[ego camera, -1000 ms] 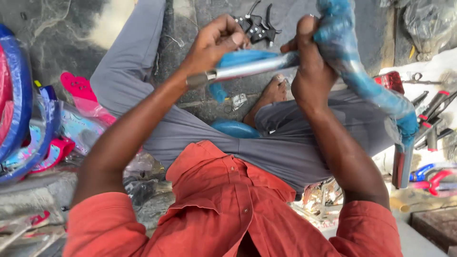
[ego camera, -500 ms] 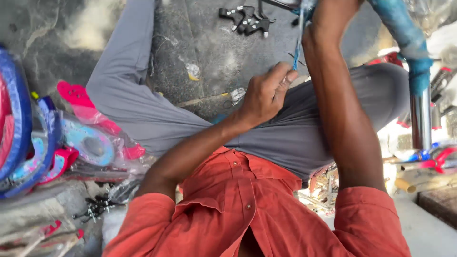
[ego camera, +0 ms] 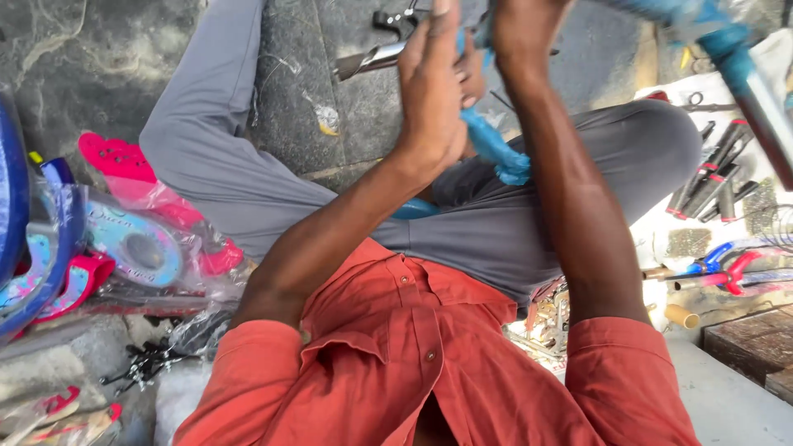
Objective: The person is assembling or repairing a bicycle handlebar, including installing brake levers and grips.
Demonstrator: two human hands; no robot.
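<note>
**Metal tube held up over our lap**

We hold a shiny metal tube [ego camera: 376, 58] raised above our crossed legs, its bare cut end pointing to our left over the dark stone floor [ego camera: 91, 74]. The rest of the tube runs behind our hands, where it is covered in blue plastic wrap [ego camera: 496, 149], a loose strip of which hangs down toward our lap. Our left hand [ego camera: 434, 91] is raised with the palm flat against the tube and the fingers held straight and together, not curled round it. Our right hand [ego camera: 520, 25] is at the top edge of the view, on the wrapped part of the tube; most of it is cut off, so we cannot tell how its fingers sit. Further right, a wrapped blue length of tube [ego camera: 727, 49] slants down past our right knee.

Below the hands are our grey trousers [ego camera: 512, 231] and orange shirt [ego camera: 429, 355]. On the floor to our left lie pink and blue plastic parts in clear bags [ego camera: 136, 239]. To our right, a white cloth [ego camera: 661, 231] carries a row of dark tools [ego camera: 714, 177], with red-handled pliers [ego camera: 735, 272] nearer us.
</note>
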